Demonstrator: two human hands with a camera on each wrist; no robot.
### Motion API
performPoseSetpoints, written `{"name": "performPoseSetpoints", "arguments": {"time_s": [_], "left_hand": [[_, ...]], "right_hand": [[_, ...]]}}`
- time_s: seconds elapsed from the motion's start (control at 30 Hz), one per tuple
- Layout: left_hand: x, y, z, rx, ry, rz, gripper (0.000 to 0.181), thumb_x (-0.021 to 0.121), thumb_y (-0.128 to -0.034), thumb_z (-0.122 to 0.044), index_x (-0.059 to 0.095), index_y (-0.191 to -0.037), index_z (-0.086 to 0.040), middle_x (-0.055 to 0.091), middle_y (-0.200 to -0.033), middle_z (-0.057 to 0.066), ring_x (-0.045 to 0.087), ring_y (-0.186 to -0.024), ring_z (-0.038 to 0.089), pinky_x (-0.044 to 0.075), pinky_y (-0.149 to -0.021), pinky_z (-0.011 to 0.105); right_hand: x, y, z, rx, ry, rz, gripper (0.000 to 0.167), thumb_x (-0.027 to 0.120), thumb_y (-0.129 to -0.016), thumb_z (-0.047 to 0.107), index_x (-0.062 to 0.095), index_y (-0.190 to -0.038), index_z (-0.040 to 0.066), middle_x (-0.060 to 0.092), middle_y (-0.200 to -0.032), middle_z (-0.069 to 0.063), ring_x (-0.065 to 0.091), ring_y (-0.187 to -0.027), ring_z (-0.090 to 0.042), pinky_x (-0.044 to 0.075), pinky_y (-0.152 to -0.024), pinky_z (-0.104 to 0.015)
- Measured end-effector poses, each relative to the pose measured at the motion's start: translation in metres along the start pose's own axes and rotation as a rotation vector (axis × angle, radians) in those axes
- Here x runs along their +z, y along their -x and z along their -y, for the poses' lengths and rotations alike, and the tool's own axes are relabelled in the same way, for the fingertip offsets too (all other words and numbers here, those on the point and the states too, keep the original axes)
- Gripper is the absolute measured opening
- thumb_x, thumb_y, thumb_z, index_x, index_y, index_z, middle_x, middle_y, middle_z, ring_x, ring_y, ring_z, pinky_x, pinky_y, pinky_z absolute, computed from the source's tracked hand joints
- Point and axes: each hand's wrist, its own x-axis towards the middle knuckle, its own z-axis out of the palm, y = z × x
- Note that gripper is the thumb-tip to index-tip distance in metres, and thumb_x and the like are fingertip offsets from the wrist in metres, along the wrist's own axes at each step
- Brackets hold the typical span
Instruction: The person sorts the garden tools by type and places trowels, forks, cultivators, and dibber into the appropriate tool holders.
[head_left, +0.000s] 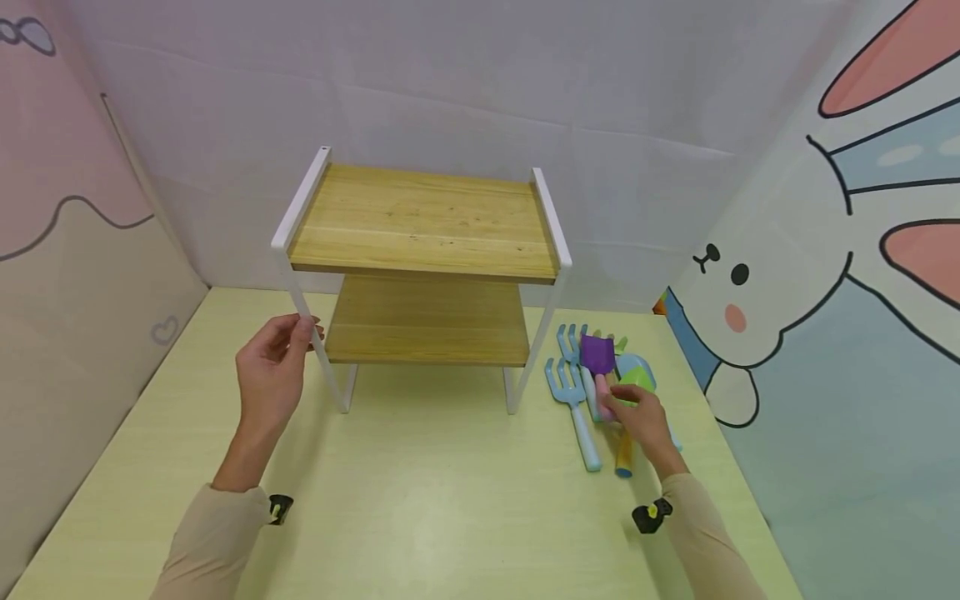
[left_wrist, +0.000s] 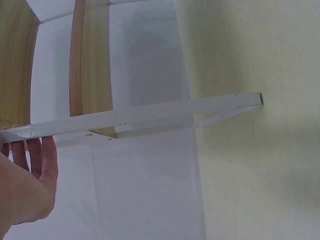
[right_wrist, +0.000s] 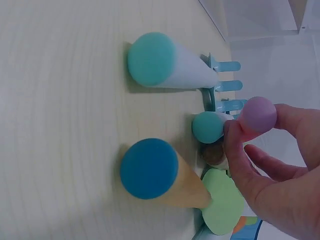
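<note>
A two-tier shelf with wooden boards (head_left: pixel 431 218) and a white metal frame (left_wrist: pixel 150 113) stands on the table. My left hand (head_left: pixel 272 367) grips the frame's left front leg, thumb in front and fingers behind; the left wrist view shows the curled fingers (left_wrist: pixel 49 157) at the white bar. On the right, my right hand (head_left: pixel 637 417) pinches the pink handle (right_wrist: pixel 258 116) of a toy shovel with a purple blade (head_left: pixel 597 354). Beneath and around it lie a light blue toy fork (head_left: pixel 577 408), another blue fork (head_left: pixel 570 343) and a tool with an orange, blue-ended handle (head_left: pixel 624 454).
A green scoop-like piece (head_left: pixel 637 379) and a light blue rounded piece (head_left: pixel 636 365) lie partly behind the right hand. Fabric walls enclose the pale table (head_left: pixel 420 517) at the back and both sides; a rabbit is printed on the right wall (head_left: pixel 787 333).
</note>
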Motion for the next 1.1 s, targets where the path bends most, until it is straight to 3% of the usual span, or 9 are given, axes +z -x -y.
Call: {"name": "performPoseSetpoints", "arguments": {"time_s": [0.17,0.27,0.4,0.6,0.73,0.93,1.1], "left_hand": [[-0.0003,-0.0019,0.0032,-0.003,0.062,0.018,0.023,0.062,-0.1032,-0.007,0.067,-0.106,0.015,0.072,-0.09,-0.003,0.072,-0.08,0.009,0.06,-0.08,0.018],[-0.0009,-0.0033,0.0057,-0.003,0.097,0.04,0.022,0.062,-0.1029,-0.005,0.066,-0.106,0.016,0.072,-0.09,-0.001,0.073,-0.079,0.01,0.06,-0.081,0.02],[-0.001,-0.0041,0.007,0.008,0.077,0.048,0.021,0.061,-0.1029,-0.004,0.065,-0.105,0.016,0.071,-0.089,-0.002,0.073,-0.078,0.008,0.06,-0.08,0.019],[-0.0006,-0.0048,0.0077,0.013,0.093,0.043,0.019,0.061,-0.1021,-0.002,0.064,-0.103,0.017,0.071,-0.088,-0.003,0.072,-0.075,0.008,0.06,-0.077,0.019],[-0.0009,-0.0055,0.0083,0.015,0.129,0.046,0.02,0.062,-0.1017,-0.001,0.063,-0.102,0.019,0.071,-0.088,-0.002,0.073,-0.075,0.009,0.061,-0.076,0.02],[-0.0018,-0.0063,0.0086,0.026,0.154,0.047,0.021,0.062,-0.1015,-0.001,0.061,-0.102,0.02,0.071,-0.088,-0.002,0.074,-0.075,0.009,0.061,-0.076,0.02],[-0.001,-0.0054,0.0093,0.02,0.149,0.054,0.02,0.06,-0.1027,-0.001,0.062,-0.101,0.019,0.071,-0.088,-0.002,0.073,-0.078,0.01,0.061,-0.077,0.02]], "right_hand": [[-0.0005,0.0005,0.0024,0.015,-0.015,0.035,0.053,0.066,-0.103,0.034,0.058,-0.138,-0.004,0.062,-0.134,-0.028,0.059,-0.123,-0.039,0.051,-0.103,-0.043],[-0.0021,0.0008,0.0028,0.032,-0.029,0.088,0.057,0.063,-0.104,0.037,0.055,-0.143,-0.003,0.059,-0.138,-0.027,0.056,-0.125,-0.038,0.047,-0.11,-0.048],[-0.0042,-0.0002,0.002,0.045,-0.073,0.169,0.062,0.062,-0.104,0.039,0.05,-0.146,-0.006,0.055,-0.143,-0.026,0.056,-0.126,-0.035,0.044,-0.114,-0.049],[-0.0048,-0.0026,-0.0003,0.072,-0.18,0.238,0.066,0.064,-0.103,0.039,0.049,-0.145,-0.009,0.056,-0.141,-0.024,0.064,-0.11,-0.017,0.056,-0.1,-0.031],[-0.0057,-0.0032,0.0012,0.095,-0.24,0.251,0.065,0.065,-0.103,0.036,0.049,-0.145,-0.011,0.058,-0.135,-0.02,0.063,-0.1,-0.009,0.056,-0.09,-0.02],[-0.0038,-0.0055,0.0009,0.127,-0.336,0.302,0.062,0.063,-0.105,0.03,0.045,-0.146,-0.013,0.064,-0.117,-0.008,0.065,-0.093,-0.006,0.057,-0.084,-0.018],[-0.0013,-0.0039,-0.001,0.149,-0.406,0.32,0.068,0.064,-0.104,0.03,0.038,-0.15,-0.013,0.065,-0.115,-0.004,0.067,-0.092,-0.006,0.057,-0.086,-0.019]]}}
